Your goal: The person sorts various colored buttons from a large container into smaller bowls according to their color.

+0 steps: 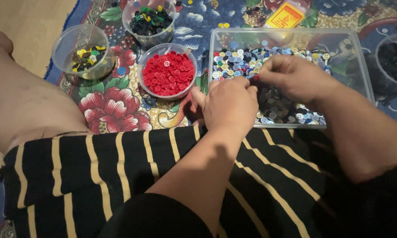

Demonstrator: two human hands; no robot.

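Both hands meet over the near left part of a clear rectangular tray [359,66] that holds a heap of mixed buttons [238,59], mostly blue, white and dark. The right hand [295,77] has its fingers pinched together, and a speck of red shows at the fingertips, which looks like a small button, though it is too small to be sure. The left hand [230,103] is loosely curled at the tray's near left edge; what it holds, if anything, is hidden. To the left, on the flowered cloth [115,110], stands a round tub of red buttons [168,72]; farther left is a tub of yellow and dark buttons [87,57], and beyond it a tub of dark and green buttons [150,20]. Picking goes best one button at a time, pinched by its rim and lifted clear of its neighbours so none is dragged along.
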